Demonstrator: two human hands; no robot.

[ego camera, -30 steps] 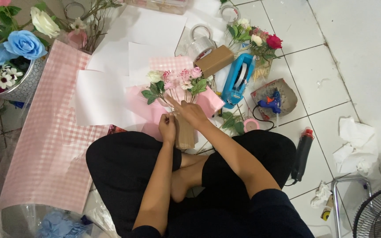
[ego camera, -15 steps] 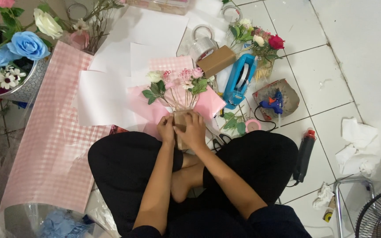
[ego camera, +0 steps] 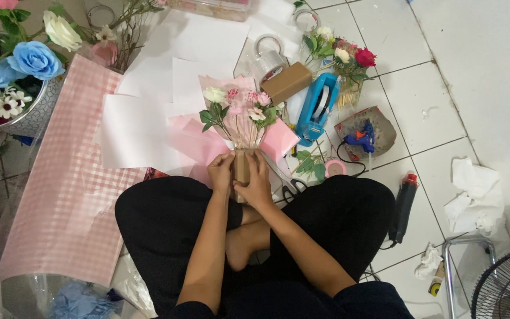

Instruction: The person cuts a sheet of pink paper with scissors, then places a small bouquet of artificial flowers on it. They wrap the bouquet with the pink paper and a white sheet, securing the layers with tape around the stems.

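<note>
I sit cross-legged on a tiled floor and hold a small bouquet [ego camera: 240,112] of white and pink flowers in clear wrap. Its stems end in a brown paper handle [ego camera: 242,167]. My left hand [ego camera: 221,172] clasps the handle's left side and my right hand [ego camera: 257,180] clasps its right side, fingers pressed around the paper. Pink wrapping sheets [ego camera: 193,142] lie under and behind the bouquet.
A pink checked paper roll [ego camera: 72,177] stretches along my left. A bowl of blue and white flowers [ego camera: 22,65] stands far left. A blue tape dispenser [ego camera: 317,109], brown box [ego camera: 286,82], blue glue gun [ego camera: 361,142], scissors [ego camera: 290,186] and a fan [ego camera: 503,289] lie to the right.
Both hands slid down from the flower stems to the brown handle and now clasp it together. The bouquet stands a little more upright.
</note>
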